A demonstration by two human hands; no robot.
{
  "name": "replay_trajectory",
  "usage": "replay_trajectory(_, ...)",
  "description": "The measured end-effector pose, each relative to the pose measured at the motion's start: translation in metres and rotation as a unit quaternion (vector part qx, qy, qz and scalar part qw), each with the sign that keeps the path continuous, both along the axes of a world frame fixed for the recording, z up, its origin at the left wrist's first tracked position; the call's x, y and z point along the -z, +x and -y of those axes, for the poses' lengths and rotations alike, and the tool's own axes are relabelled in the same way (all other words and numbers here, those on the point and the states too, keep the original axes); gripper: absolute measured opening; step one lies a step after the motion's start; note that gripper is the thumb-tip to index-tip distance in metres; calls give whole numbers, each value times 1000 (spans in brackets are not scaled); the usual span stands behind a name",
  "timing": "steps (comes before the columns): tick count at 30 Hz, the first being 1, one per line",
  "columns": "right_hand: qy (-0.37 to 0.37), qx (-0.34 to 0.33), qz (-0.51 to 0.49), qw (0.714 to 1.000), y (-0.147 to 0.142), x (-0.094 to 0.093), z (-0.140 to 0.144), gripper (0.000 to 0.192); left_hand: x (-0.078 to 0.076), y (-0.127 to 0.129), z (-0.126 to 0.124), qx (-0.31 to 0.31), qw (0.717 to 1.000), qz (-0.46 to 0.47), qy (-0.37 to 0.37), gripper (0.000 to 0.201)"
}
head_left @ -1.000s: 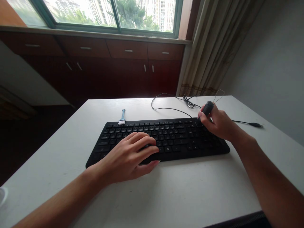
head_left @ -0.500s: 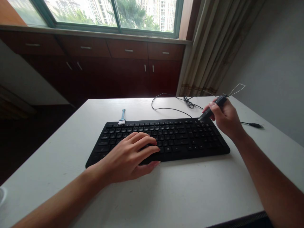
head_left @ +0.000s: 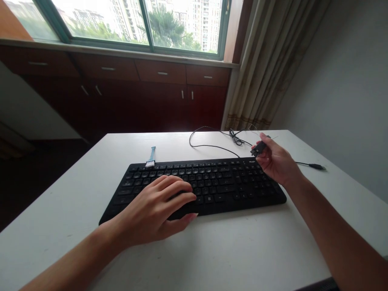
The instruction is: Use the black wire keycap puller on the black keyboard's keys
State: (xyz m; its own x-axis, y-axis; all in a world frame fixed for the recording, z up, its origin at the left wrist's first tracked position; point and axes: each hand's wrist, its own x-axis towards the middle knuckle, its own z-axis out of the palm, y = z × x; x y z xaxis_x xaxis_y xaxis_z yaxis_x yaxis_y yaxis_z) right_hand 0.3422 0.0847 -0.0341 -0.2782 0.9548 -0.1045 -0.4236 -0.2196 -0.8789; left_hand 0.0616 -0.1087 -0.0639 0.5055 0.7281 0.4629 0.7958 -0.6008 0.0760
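Observation:
A black keyboard (head_left: 224,178) lies across the white table. My left hand (head_left: 165,202) rests on its lower left part, fingers stretched out and holding nothing; the keys beneath it are hidden. Over the number-pad end, my right hand (head_left: 274,157) grips a dark grey wire keycap puller (head_left: 260,148) between thumb and fingers. Thin wires stick out from the puller's far side, and part of its body is covered by the fingers. At the keyboard's upper left edge lies a small blue-handled brush (head_left: 150,157) with white bristles.
The keyboard's black cable (head_left: 201,145) loops behind it to a tied bundle (head_left: 235,137). A cable plug (head_left: 317,166) lies on the table (head_left: 242,246) at the right. Beyond are brown cabinets (head_left: 160,101), a window and a curtain (head_left: 260,72).
My right hand has turned the keycap puller, so its wires now point up and back rather than far out to the right. My left hand stays on the keyboard. The view has shifted slightly.

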Motion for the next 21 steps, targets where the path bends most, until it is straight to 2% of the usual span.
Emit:
replay_trajectory(3,-8,-2,-16,1000,0,0,0,23,-5,-12,-4,-77,997,18,23,23)
replay_trajectory(5,-13,-6,-22,1000,0,-1,1,24,-8,-24,-6,-169,985,16,33,24)
replay_trajectory(8,-26,-7,-24,999,-2,-4,4,24,-10,-45,-10,-308,951,-22,23,35)
replay_trajectory(11,-35,8,-21,999,-4,-6,7,25,-9,-63,-13,-395,916,-66,-7,47)
replay_trajectory(15,-55,5,-44,998,-5,-6,9,26,-9,-72,-15,-431,899,-74,-40,53)
replay_trajectory(21,-155,-109,-152,970,-4,-6,10,29,-13,-61,-13,-411,909,-67,-27,50)
